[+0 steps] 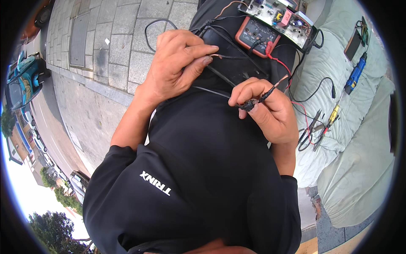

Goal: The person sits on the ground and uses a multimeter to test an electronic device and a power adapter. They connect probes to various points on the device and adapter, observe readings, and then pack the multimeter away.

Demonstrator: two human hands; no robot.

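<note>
My left hand (177, 63) is closed, pinching a thin black wire (228, 56) near its stripped copper end between thumb and index finger. Lower and to the right, my right hand (266, 114) grips another black cable (267, 93) at a lumpy, dark, tape-like section (249, 104); bare copper strands (282, 80) stick up from its end. Past my hands, on my dark-clad lap, lie a red-and-black multimeter (249, 31) with black and red leads plugged in and an open device with an exposed circuit board (287, 23).
A pale padded cushion (351, 135) at my right carries a blue-handled tool (355, 72), a yellow-handled screwdriver (333, 112), pliers (314, 124), loose leads and a dark flat object (353, 44). At my left are paving (110, 38), a curb and a road with parked vehicles (27, 82).
</note>
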